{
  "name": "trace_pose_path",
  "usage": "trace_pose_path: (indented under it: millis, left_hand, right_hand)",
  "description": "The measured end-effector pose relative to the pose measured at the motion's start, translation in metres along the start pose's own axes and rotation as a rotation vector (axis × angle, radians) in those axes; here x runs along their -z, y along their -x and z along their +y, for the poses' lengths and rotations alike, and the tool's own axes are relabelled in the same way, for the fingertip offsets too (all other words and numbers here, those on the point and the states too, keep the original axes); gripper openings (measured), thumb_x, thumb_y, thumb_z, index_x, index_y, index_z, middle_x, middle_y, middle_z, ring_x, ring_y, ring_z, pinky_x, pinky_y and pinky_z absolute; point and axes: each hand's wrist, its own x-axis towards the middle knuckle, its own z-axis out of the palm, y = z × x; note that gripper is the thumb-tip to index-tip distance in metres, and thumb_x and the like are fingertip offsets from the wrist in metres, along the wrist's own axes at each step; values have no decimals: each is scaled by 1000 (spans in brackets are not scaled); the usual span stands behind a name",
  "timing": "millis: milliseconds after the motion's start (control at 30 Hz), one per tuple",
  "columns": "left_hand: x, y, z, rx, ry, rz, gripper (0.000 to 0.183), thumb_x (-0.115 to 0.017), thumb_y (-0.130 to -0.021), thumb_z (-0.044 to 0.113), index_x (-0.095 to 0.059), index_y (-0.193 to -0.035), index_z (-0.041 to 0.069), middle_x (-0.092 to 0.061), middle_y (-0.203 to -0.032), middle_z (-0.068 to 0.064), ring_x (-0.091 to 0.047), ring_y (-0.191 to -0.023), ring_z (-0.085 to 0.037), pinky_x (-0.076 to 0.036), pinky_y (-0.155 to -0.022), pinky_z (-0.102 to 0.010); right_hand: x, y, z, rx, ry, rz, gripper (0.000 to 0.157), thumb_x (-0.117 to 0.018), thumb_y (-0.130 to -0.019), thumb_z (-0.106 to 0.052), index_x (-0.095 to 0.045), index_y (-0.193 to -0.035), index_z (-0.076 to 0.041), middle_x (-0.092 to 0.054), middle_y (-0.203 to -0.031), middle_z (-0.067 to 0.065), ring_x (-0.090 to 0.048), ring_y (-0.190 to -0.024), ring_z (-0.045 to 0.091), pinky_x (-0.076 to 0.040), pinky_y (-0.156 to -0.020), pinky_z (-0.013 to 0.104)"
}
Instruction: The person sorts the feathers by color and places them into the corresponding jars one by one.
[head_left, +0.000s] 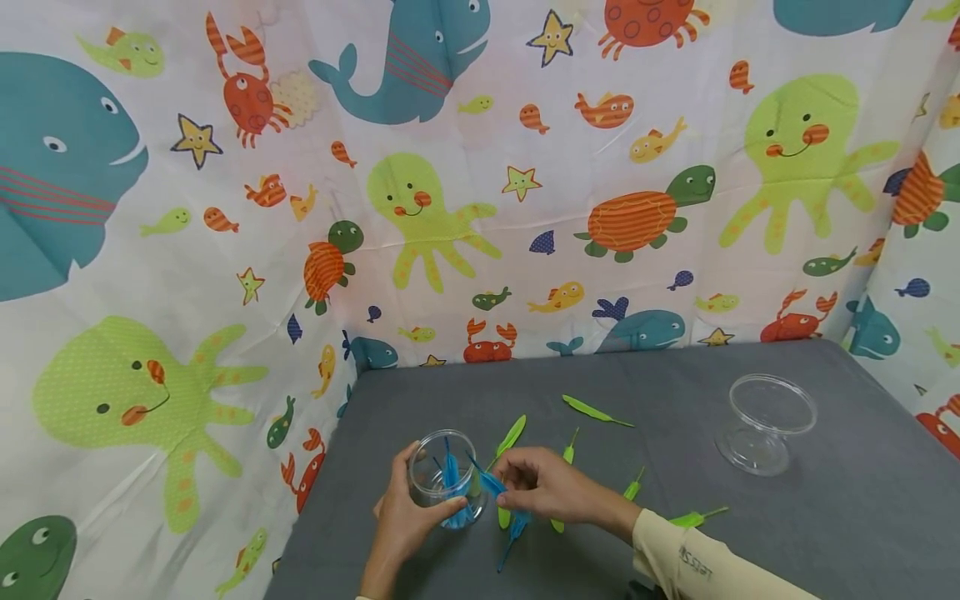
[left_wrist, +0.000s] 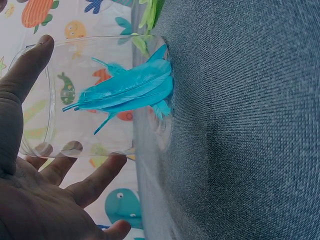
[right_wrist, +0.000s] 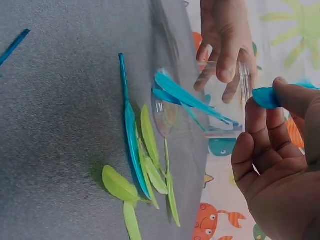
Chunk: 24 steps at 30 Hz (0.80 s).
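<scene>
My left hand holds a clear cup, thumb on the near side and fingers round the far side. Several blue feathers lean inside it, quills toward the rim in the left wrist view. Between thumb and fingertips, my right hand pinches another blue feather close to the right of the cup's rim. Its quill points up and left toward the opening. Below that hand, a loose blue feather lies on the table beside green feathers.
More green feathers are scattered behind and to the right of my right hand on the grey table. A clear footed bowl stands at the right. A curtain with printed sea animals hangs behind the table.
</scene>
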Motion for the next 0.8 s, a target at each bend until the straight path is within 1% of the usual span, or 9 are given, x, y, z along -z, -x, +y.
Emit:
trace_pose_path:
  millis: [300, 500, 633, 800]
  left_hand:
    - [0, 0, -1, 4, 2, 1, 108, -95, -62, 52, -36, -150, 28, -54, -152, -5, -56, -130, -39, -22, -103, -65]
    - [1, 0, -1, -1, 13, 0, 107, -95, -64, 50, -36, -150, 27, -54, -151, -7, -56, -128, -40, -22, -101, -65]
    - [1, 0, -1, 4, 8, -8, 107, -95, -64, 50, -35, -151, 27, -54, -152, -7, -55, -129, -40, -22, -101, -65]
    - [2, 0, 1, 7, 9, -23, 108, -94, -65, 49, -34, -152, 29, -52, -153, -6, -55, -129, -40, -22, -101, -66]
  right_hand:
    - [-2, -10, -5, -32, 56, 43, 12, -73, -94, -13, -67, -104, -13, -60, -79, 11, -51, -65, 5, -48, -64, 20]
    - [-2, -15, -3, -45, 86, 76, 11, -73, -94, -15, -67, -104, -15, -61, -79, 7, -52, -64, 4, -49, -65, 21]
    - [-2, -18, -3, -66, 106, 119, 9, -72, -95, -16, -68, -104, -16, -62, -80, 5, -51, -62, 3, -48, -62, 21]
    - [0, -20, -3, -85, 117, 186, 10, -73, -95, -15, -69, -104, -13, -64, -82, 7, -52, -62, 5, -47, -59, 22]
